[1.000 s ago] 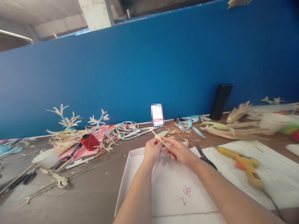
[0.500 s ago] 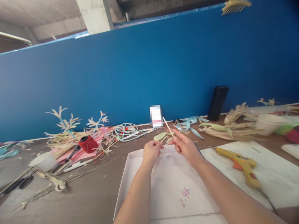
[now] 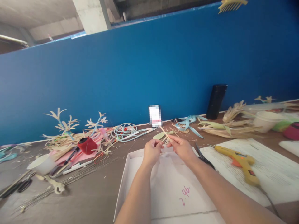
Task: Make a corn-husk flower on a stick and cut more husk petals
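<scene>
Blue partition (image 3: 116, 77). Frame centre: thin stick (image 3: 164, 132) — likely light, brittle; hold low. Right hand (image 3: 182, 148): pinching there; left hand (image 3: 151, 153): grip unclear.

Through my head feed I see the right hand (image 3: 183, 150), a thin stick (image 3: 165, 133) in its grip, just beside the left hand (image 3: 151, 152) over the far end of the white box (image 3: 170, 193), with a yellow glue gun (image 3: 244, 161) on paper (image 3: 275, 177) to the box's right and a red spool (image 3: 88, 145) left of it.
</scene>
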`<act>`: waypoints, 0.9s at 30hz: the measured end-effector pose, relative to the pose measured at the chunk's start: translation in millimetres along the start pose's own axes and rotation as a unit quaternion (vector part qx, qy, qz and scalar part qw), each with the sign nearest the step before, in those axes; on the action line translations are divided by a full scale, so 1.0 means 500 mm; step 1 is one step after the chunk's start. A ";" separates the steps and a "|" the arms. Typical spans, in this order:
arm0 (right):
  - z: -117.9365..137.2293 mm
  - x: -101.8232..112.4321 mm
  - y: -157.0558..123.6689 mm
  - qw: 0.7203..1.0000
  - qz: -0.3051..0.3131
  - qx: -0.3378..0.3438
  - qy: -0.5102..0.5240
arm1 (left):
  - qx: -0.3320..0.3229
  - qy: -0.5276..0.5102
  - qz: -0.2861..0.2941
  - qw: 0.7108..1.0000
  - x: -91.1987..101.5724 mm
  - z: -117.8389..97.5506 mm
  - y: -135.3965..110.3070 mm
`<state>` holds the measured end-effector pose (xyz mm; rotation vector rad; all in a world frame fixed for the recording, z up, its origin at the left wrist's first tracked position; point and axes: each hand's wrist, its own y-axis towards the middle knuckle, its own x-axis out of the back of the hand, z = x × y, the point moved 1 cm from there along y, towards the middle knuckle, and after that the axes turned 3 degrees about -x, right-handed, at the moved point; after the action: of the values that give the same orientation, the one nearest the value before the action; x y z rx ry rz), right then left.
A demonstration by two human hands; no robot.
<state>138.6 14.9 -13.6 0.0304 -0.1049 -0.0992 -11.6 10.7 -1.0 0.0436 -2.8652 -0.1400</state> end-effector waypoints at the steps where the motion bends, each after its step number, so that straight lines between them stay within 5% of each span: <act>1: -0.003 0.006 0.004 0.999 -0.034 -0.001 0.012 | -0.007 0.029 0.003 1.000 0.003 -0.001 -0.002; 6: -0.011 0.027 0.015 0.990 -0.118 0.014 0.073 | -0.070 0.227 0.076 0.968 0.017 -0.002 -0.012; 17: 0.025 0.005 -0.014 0.996 -0.049 0.073 0.008 | -0.102 0.353 0.100 0.925 0.043 -0.010 -0.017; 27: 0.025 0.001 -0.018 0.996 -0.031 0.084 -0.001 | -0.043 0.446 0.111 0.887 0.035 -0.013 -0.024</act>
<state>136.9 5.6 -1.5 0.2021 -0.1151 -0.1527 -26.4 -2.7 8.6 -0.1905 -1.9194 -0.1496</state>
